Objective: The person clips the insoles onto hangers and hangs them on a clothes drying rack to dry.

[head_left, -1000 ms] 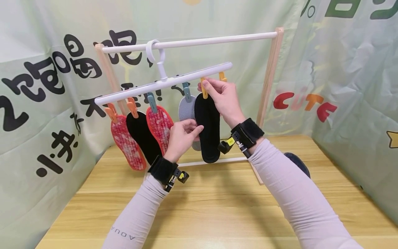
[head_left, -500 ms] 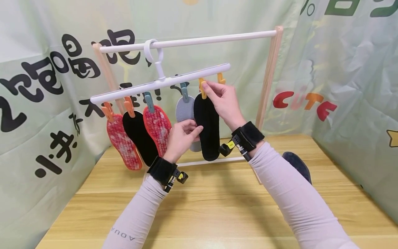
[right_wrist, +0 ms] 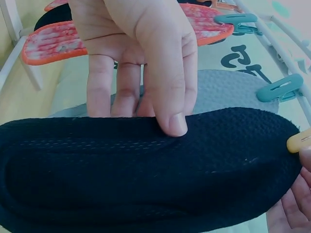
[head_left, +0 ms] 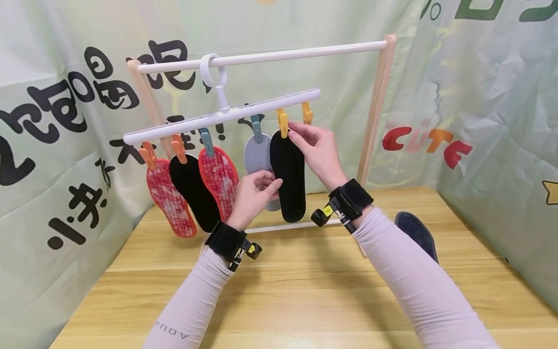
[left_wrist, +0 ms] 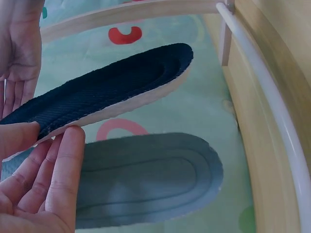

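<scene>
A black insole (head_left: 287,179) hangs from a yellow clothes peg (head_left: 283,125) on a white hanger (head_left: 235,113). My left hand (head_left: 257,194) pinches this insole's left edge around mid-length; the left wrist view shows its thumb on the dark face and fingers (left_wrist: 71,150) against the pale underside. At the insole's upper right edge, just below the peg's grip, is my right hand (head_left: 319,151), thumb and fingertips close together; whether they pinch the edge is unclear. Behind hangs a grey insole (head_left: 257,154), partly covered, on a blue-grey peg (head_left: 256,130).
Two red patterned insoles (head_left: 172,198) and another black insole (head_left: 193,191) hang at the left. A spare yellow peg (head_left: 307,113) is at the hanger's right end. The rack's white top bar (head_left: 279,55) carries the hanger. A dark insole (head_left: 416,235) lies on the table at right.
My right hand has let go of the yellow peg and moved slightly down and right to the insole's edge. The left hand keeps its hold while the hanger drifts slightly left.
</scene>
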`<action>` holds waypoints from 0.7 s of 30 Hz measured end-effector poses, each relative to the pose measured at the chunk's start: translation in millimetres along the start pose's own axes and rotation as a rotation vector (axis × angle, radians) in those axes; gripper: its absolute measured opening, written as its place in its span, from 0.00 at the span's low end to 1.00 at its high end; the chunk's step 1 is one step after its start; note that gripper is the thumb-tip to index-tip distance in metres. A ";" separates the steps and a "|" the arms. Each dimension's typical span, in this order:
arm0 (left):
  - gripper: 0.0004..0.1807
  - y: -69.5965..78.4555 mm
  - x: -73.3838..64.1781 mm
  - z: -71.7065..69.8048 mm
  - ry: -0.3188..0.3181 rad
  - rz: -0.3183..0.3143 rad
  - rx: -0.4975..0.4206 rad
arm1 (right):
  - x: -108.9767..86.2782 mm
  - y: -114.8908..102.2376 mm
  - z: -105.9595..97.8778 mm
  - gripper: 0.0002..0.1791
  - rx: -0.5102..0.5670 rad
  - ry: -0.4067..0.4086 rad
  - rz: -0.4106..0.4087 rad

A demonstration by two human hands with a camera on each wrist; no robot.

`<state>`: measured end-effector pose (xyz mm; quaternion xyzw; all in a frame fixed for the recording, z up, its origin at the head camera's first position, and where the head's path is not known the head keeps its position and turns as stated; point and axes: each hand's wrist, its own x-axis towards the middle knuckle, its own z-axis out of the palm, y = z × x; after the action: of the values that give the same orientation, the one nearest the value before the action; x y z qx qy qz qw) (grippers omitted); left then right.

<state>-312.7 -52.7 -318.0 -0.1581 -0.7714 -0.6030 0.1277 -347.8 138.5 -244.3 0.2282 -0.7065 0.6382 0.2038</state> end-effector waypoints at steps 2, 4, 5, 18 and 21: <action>0.09 -2.0 -1.0 0.2 0.003 -0.005 0.000 | -2.4 3.2 -1.4 0.18 -0.017 0.005 0.002; 0.09 -3.5 -1.8 0.4 0.004 -0.009 -0.001 | -4.8 5.5 -2.6 0.18 -0.024 0.007 -0.006; 0.09 -4.2 -2.0 0.5 0.005 -0.010 0.001 | -5.7 7.2 -3.4 0.18 -0.027 0.008 -0.008; 0.09 -9.5 -5.6 2.3 -0.002 -0.036 0.025 | -22.7 25.8 -17.4 0.18 -0.137 0.011 0.015; 0.09 -11.0 -5.2 2.4 0.002 -0.032 0.010 | -27.4 26.4 -19.8 0.19 -0.205 0.001 -0.005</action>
<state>-312.3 -53.3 -330.4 -0.1443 -0.7769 -0.6011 0.1194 -341.0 162.1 -279.5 0.2077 -0.7673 0.5623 0.2279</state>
